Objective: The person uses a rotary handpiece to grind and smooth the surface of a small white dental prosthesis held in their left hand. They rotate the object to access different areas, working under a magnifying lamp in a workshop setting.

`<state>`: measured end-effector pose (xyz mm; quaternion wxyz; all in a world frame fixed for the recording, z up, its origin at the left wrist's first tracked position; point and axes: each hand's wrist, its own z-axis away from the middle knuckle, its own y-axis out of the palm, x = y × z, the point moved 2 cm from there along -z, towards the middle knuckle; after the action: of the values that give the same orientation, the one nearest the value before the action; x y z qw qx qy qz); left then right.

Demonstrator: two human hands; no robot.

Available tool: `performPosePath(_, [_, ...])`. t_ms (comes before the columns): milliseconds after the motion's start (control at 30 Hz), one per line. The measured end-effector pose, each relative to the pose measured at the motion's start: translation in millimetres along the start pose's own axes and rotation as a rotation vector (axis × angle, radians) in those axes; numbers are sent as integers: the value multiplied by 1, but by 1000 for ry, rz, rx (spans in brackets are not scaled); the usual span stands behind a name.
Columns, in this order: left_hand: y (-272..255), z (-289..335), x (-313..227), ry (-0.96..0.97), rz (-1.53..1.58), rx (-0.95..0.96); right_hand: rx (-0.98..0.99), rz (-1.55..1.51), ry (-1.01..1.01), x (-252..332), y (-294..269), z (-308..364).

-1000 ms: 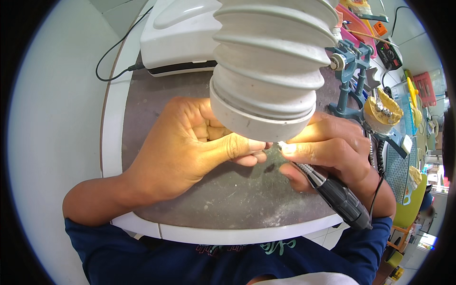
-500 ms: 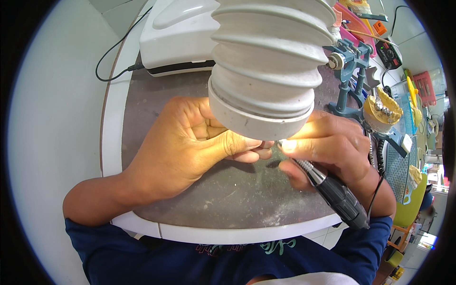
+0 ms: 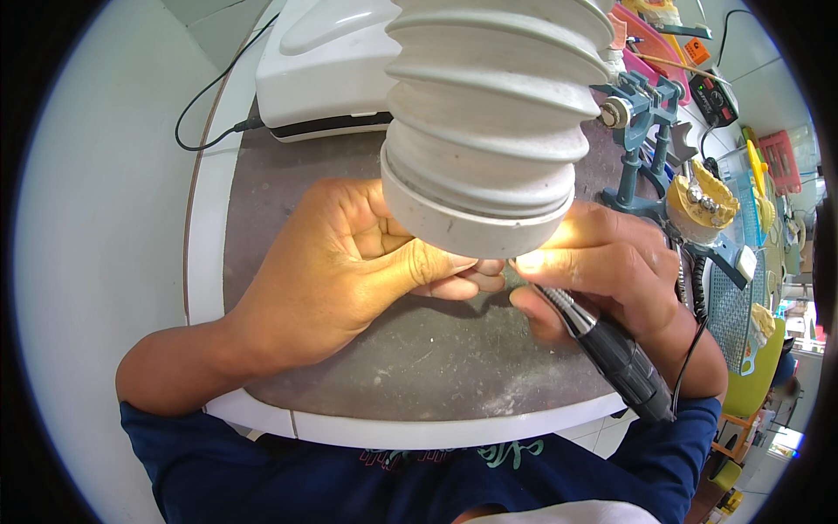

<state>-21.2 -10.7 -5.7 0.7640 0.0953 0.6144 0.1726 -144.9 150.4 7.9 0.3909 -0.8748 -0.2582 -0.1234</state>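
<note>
My left hand (image 3: 340, 271) pinches a small object at its fingertips, mostly hidden between the fingers, just under the mouth of a ribbed white hose (image 3: 489, 131). My right hand (image 3: 611, 271) grips a black and silver rotary handpiece (image 3: 611, 349), whose tip points at the left fingertips. Its dark cord runs off to the lower right. Both hands hover over a grey dusty work pad (image 3: 419, 367). The hose hides where the tip meets the small object.
A white machine (image 3: 323, 70) with a black cable stands at the back. A blue-grey metal articulator (image 3: 646, 131) holding a yellow dental cast (image 3: 703, 205) is at the right. Trays and tools crowd the far right. The bench's white rounded edge (image 3: 419, 432) runs near my torso.
The hands have barely shifted. The handpiece tip has stayed against the left fingertips.
</note>
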Motion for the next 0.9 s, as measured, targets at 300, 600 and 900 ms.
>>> performPosePath(300, [-1, 1, 1, 13, -1, 5, 26, -12, -11, 1, -1, -1])
performPosePath(600, [-1, 1, 1, -8, 26, 10, 6, -6, 1, 0, 0, 1])
performPosePath(900, [-2, 0, 3, 32, 22, 19, 52, 24, 8, 3, -3, -3])
